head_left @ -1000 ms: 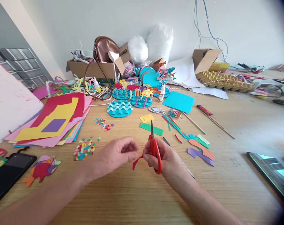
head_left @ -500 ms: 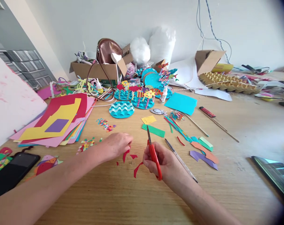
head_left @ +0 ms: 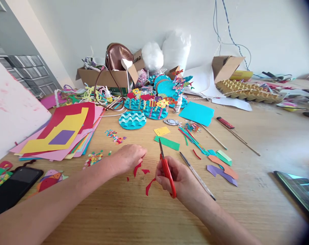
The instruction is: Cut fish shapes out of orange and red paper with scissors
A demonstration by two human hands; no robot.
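Item 1, near left: black phone [head_left: 13, 189] lying flat on the wooden table [head_left: 154, 217], a paper fish cut-out [head_left: 51, 178] just beside it.

Item 2, left: fanned stack of coloured paper sheets [head_left: 65, 131], with a scatter of confetti dots [head_left: 93, 158] on its near side.

Item 3, centre: left hand [head_left: 127, 157], palm down, fingers curled loosely, tips touching a red paper scrap [head_left: 137, 168] on the table. A second ago this hand was raised, pinching red paper next to the scissors; it has since dropped to the tabletop, and small red offcuts now lie there. Judged: a cut is finished and the pieces are being set down or sorted.

Item 4, centre: right hand [head_left: 176, 178], closed around red-handled scissors [head_left: 166, 168], blades together, tip pointing far; a curled red strip [head_left: 149, 185] hangs at its near-left edge.

Item 5, right of the hands: a pencil [head_left: 196, 175], then loose coloured paper offcuts [head_left: 221, 163].

Item 6, near right: tablet [head_left: 298, 190], partly out of view.
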